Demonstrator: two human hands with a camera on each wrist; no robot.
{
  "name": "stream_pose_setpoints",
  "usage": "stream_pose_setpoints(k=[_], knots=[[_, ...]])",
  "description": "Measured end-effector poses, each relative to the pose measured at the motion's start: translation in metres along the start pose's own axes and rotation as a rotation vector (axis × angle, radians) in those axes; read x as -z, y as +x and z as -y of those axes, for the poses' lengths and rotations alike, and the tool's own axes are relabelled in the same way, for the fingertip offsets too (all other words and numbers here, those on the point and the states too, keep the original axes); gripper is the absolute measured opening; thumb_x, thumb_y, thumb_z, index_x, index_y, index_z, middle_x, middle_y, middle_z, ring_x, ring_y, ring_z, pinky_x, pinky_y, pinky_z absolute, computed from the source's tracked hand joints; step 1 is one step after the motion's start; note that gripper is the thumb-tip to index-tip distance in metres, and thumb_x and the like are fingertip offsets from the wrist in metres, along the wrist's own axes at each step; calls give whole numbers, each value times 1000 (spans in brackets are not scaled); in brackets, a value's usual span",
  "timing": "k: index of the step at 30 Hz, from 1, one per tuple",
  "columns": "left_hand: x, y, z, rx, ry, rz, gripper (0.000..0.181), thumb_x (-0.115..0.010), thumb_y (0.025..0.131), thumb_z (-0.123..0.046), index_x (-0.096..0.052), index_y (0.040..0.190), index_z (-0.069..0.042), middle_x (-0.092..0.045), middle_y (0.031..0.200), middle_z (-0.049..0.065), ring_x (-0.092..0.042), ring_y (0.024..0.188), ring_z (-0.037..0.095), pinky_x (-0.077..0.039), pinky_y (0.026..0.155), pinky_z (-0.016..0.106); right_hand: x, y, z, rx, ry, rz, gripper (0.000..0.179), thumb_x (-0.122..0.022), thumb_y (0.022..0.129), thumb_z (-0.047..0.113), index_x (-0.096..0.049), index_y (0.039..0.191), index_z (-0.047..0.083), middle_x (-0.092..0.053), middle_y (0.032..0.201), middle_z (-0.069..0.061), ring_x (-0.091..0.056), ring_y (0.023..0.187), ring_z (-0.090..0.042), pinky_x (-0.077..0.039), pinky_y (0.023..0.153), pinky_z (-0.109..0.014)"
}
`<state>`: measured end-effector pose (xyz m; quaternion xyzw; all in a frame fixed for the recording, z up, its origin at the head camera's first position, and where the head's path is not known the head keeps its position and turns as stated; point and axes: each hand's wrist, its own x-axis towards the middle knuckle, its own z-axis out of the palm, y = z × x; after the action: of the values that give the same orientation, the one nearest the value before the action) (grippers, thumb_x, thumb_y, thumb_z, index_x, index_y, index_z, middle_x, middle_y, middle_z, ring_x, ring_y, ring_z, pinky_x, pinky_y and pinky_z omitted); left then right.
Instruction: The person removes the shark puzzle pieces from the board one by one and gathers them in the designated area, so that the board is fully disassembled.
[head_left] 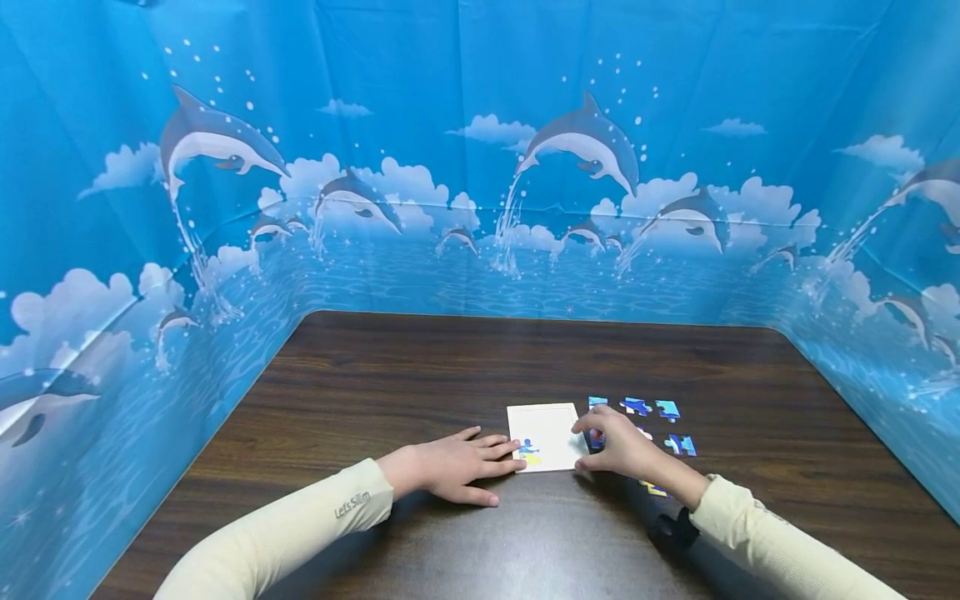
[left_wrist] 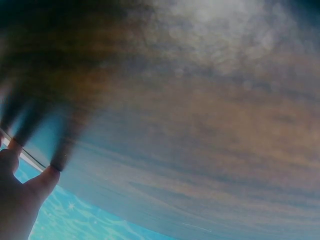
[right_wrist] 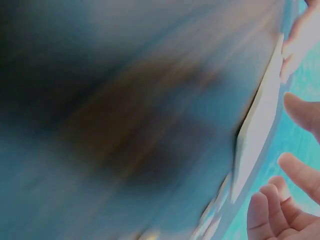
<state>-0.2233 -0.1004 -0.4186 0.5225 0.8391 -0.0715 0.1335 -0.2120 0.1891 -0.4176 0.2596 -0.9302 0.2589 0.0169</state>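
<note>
A white puzzle board [head_left: 551, 425] lies on the table, with blue and yellow pieces [head_left: 529, 451] in its lower left corner. My left hand [head_left: 465, 468] rests palm down with fingers spread, its fingertips on the board's left edge. At the board's right edge is my right hand [head_left: 618, 446], its fingers bent and the thumb apart from the index finger. In the right wrist view no piece shows between that thumb [right_wrist: 302, 112] and index finger [right_wrist: 302, 172]. Loose jigsaw pieces [head_left: 681, 445] lie beyond and beside the right hand, some partly hidden by it.
The dark wooden table [head_left: 420, 358] is enclosed by a blue dolphin-print curtain [head_left: 450, 275] at the back and sides. Beneath the right wrist is a dark object [head_left: 678, 528], possibly the wrist camera.
</note>
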Motion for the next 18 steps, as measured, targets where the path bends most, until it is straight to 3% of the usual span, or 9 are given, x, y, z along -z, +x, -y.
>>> stream_pose_setpoints(k=[4,11,18], knots=[[-2,0,0,-9,6,-4,62,-31,98,-54,-13,152,-30,-10,160,0,-15,147,20,-21,114,55,-15,15,16,72,0,63,41,-81,71,19,-67,105,1,-60,98,-9,-54,83,-19,-45,68,-25],[-6,0,-1,-18,36,-27,62,-32,97,-55,-16,152,-29,-14,159,0,-18,146,20,-24,113,54,-33,30,32,167,-24,130,51,-82,70,28,-64,107,-1,-56,96,-10,-50,81,-15,-42,67,-22],[-3,-2,1,-7,37,-28,62,-32,97,-55,-16,152,-29,-13,159,-1,-17,147,19,-23,113,55,-37,41,41,205,-126,132,39,-78,75,27,-66,101,1,-55,90,-7,-47,78,-12,-41,67,-23]])
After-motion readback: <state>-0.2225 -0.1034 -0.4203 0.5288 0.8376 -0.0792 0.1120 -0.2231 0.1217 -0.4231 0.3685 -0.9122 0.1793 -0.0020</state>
